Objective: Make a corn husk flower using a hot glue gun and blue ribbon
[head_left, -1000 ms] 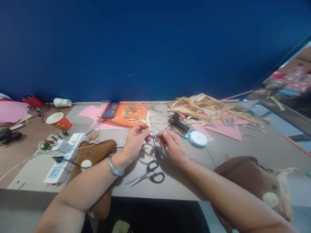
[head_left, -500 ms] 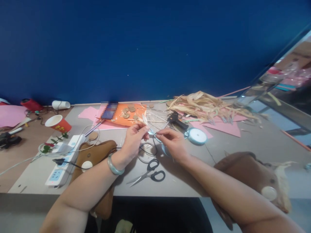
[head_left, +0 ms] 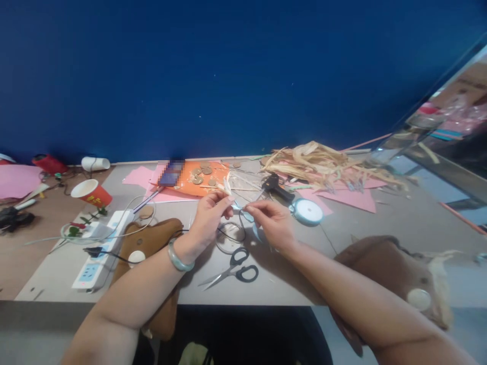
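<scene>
Scissors: left lying on the table at the near side, blades angled toward the left, handles just below the hands; not held
Brown pieces: one seen partly under the left forearm, another beside the right forearm, each marked by a pale disc
Left hand: closed, thumb brought against forefinger; pale strands seemingly pinched, their tips jutting above the fingers
Right hand: closed at the fingertips, blue ribbon apparently gripped; exact hold too small to be told
Step in hand: ribbon judged to be wound or knotted at the pale strands, close work being done between the two sets of fingertips
Next move: a firm left pinch and a light, even draw by the right are judged to be called for, so that slack is not let in
Ribbon look: narrow, light blue, bent into a small loop between the hands, more of it seen below the right palm
Strands look: cream, thin, slightly splayed; lower ends hidden by the left fingers
Ribbon spool: laid flat just beyond the right hand
Glue gun: placed behind the right hand, near the spool
Husk heap: piled loosely at the far edge, partly over pink sheets
</scene>
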### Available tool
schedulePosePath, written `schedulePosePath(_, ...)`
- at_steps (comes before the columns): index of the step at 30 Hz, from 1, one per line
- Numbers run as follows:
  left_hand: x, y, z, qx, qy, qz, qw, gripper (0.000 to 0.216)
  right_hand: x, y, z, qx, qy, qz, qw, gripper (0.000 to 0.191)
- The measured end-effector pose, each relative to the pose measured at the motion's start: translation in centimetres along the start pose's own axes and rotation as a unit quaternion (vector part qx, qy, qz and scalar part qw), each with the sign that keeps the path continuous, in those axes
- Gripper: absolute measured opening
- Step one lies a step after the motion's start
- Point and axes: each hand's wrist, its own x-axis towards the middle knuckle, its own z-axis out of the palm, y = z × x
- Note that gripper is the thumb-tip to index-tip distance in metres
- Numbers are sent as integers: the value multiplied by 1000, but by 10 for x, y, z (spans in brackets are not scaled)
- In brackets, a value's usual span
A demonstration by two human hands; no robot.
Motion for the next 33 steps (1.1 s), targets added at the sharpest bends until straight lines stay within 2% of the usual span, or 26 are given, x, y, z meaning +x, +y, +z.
schedulePosePath(6,-1,3,0,1,7,-8,1000,24,0,4,-1,-11,-16,-6,1000,21)
schedulePosePath(11,-1,2,-1,-3,5,-11,1000,24,1,7,-3,-18,-19,-72,997,15)
schedulePosePath(15,-1,2,-1,7,-2,-7,1000,23,0,3,-3,-28,-16,-43,999,18)
schedulePosePath(18,-1,3,-1,8,-2,-17,1000,22,0,0,-4,-55,-11,-18,998,30)
schedulePosePath(21,-2,2,-1,5,-2,-26,1000,23,0,-2,-6,-64,-19,-23,997,43)
schedulePosePath(23,-1,1,-1,9,-7,-29,1000,24,0,-3,-6,-66,-26,-38,997,37)
schedulePosePath(25,-1,0,-1,13,-13,-31,999,25,0,-3,-5,-44,-33,-46,997,20)
schedulePosePath(26,-1,0,-1,15,-18,-33,999,25,-1,-2,-5,-24,-36,-45,998,22)
schedulePosePath(28,-2,-1,-1,16,-26,-37,999,25,-1,0,-4,9,-43,-35,998,38)
schedulePosePath(31,-4,-1,0,25,-36,-46,998,26,-2,3,-4,4,-55,-21,998,22)
schedulePosePath(33,-5,-4,0,22,-46,-55,997,26,-2,4,-4,-11,-58,-11,998,22)
